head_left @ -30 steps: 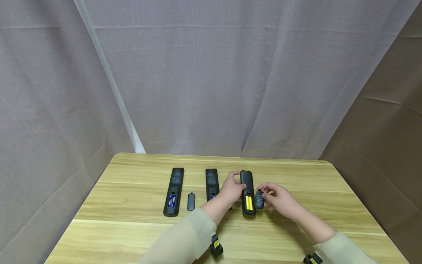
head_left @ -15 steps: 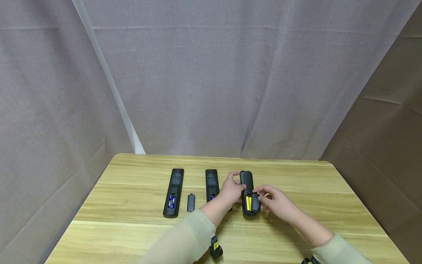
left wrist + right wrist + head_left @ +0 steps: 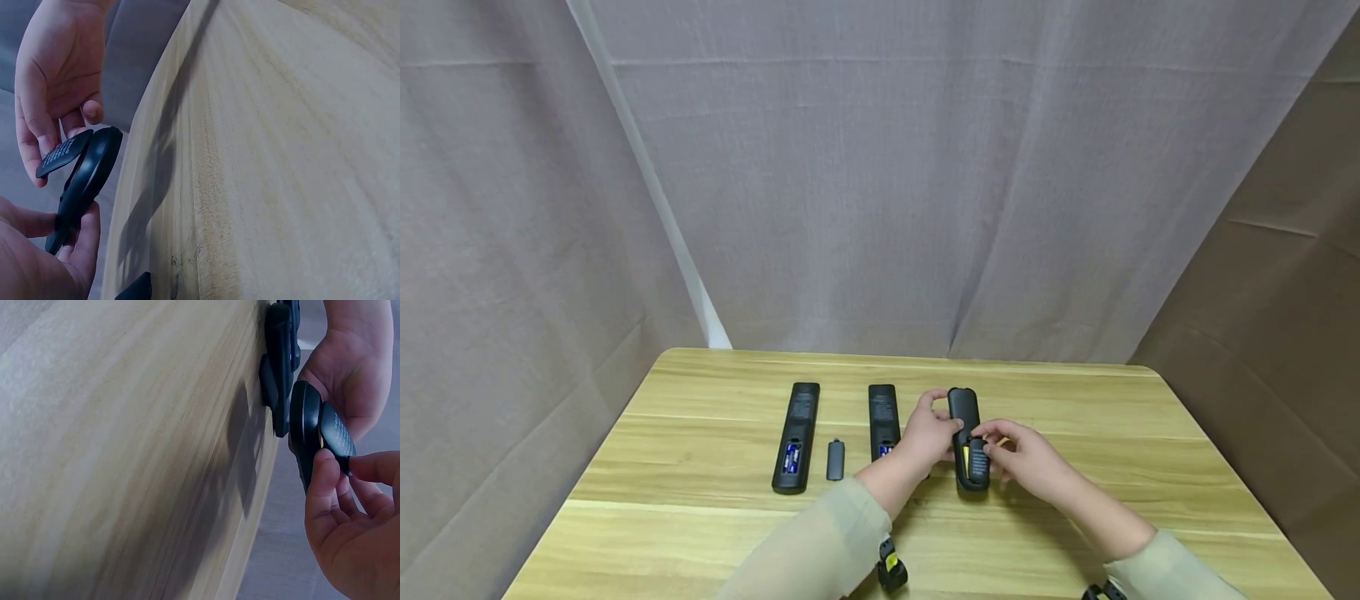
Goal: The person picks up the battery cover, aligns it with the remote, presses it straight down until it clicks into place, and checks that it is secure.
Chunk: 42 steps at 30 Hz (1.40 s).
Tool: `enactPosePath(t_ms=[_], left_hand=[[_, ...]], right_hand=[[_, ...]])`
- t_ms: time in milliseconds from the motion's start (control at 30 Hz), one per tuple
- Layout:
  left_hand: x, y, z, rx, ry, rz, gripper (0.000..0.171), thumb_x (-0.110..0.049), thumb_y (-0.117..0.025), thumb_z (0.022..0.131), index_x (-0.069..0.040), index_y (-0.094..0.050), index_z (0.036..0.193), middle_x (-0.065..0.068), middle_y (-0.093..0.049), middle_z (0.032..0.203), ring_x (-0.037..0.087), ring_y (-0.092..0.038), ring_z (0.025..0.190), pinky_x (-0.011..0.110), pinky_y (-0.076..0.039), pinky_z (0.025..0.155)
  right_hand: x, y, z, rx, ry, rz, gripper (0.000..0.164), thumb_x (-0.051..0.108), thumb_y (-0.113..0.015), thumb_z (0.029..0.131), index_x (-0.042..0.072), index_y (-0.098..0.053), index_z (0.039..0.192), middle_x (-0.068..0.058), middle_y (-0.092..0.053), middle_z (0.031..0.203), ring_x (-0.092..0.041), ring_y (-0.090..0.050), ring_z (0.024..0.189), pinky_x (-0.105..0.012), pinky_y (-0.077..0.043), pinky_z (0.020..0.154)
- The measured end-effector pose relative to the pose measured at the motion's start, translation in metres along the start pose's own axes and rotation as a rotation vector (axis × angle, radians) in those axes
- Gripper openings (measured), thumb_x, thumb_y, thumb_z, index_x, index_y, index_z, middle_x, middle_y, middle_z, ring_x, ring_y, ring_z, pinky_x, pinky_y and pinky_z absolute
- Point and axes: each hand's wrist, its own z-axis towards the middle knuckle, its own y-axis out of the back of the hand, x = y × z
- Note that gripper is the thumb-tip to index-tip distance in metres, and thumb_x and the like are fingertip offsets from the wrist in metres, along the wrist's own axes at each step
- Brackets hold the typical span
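My left hand [image 3: 928, 431] grips a black remote control [image 3: 964, 407] by its upper part, back side up, above the table. Yellow batteries [image 3: 967, 461] show in its battery bay. Between thumb and fingers my right hand [image 3: 1028, 456] pinches a ribbed battery cover [image 3: 978, 461], which overlaps the bay and hides part of the batteries. In the left wrist view the cover [image 3: 64, 154] stands tilted off the remote [image 3: 94, 165], one end close to it. From the right wrist view, a gap remains between cover [image 3: 337, 434] and remote [image 3: 305, 419].
Two more black remotes lie face down on the wooden table [image 3: 662, 475]: a left one [image 3: 797, 437] with blue batteries [image 3: 792, 457] exposed, and a middle one [image 3: 883, 408] partly hidden by my left arm. A loose battery cover [image 3: 836, 460] lies between them.
My right hand has moved the battery cover leftward from beside the remote to over its battery bay, covering more of the yellow batteries. The left hand keeps its grip, almost still.
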Motion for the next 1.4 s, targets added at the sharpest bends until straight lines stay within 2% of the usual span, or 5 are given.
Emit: enactPosePath(t_ms=[533,833,1000,1400], left_hand=[[0.0008,0.0018,-0.0037,0.006,0.019,-0.008,0.051,-0.005,-0.065,0.094,-0.019,-0.047,0.140,0.010,-0.063,0.114,0.023,-0.066,0.080,0.036,-0.058,0.055],[0.0013,0.0018,-0.0046,0.008,0.013,0.006,0.052,-0.005,-0.065,0.094,-0.017,-0.046,0.142,0.009,-0.064,0.112,0.022,-0.066,0.075,0.036,-0.058,0.055],[0.0021,0.0007,-0.0040,0.002,0.013,0.003,0.052,-0.005,-0.064,0.094,-0.018,-0.046,0.141,0.008,-0.064,0.109,0.022,-0.066,0.069,0.034,-0.057,0.052],[0.0021,0.0012,-0.0036,-0.007,0.012,-0.011,0.052,-0.004,-0.065,0.094,-0.018,-0.047,0.140,0.009,-0.062,0.109,0.022,-0.065,0.073,0.036,-0.058,0.054]], right_hand=[[0.0009,-0.0018,-0.0004,0.009,0.014,-0.016,0.024,0.004,-0.058,0.098,0.003,-0.063,0.121,-0.009,-0.059,0.097,-0.028,-0.062,0.075,-0.042,-0.056,0.059],[0.0011,-0.0021,-0.0016,0.041,0.037,-0.014,0.025,0.004,-0.059,0.097,0.003,-0.063,0.122,-0.011,-0.061,0.100,-0.028,-0.063,0.077,-0.041,-0.056,0.060],[0.0016,-0.0025,-0.0024,0.050,0.046,-0.025,0.028,0.001,-0.061,0.093,0.003,-0.063,0.121,-0.011,-0.059,0.097,-0.026,-0.061,0.078,-0.040,-0.056,0.059],[-0.0012,-0.0041,-0.0015,0.059,0.057,-0.031,0.030,0.002,-0.063,0.092,0.004,-0.062,0.122,-0.010,-0.057,0.094,-0.022,-0.059,0.076,-0.038,-0.055,0.058]])
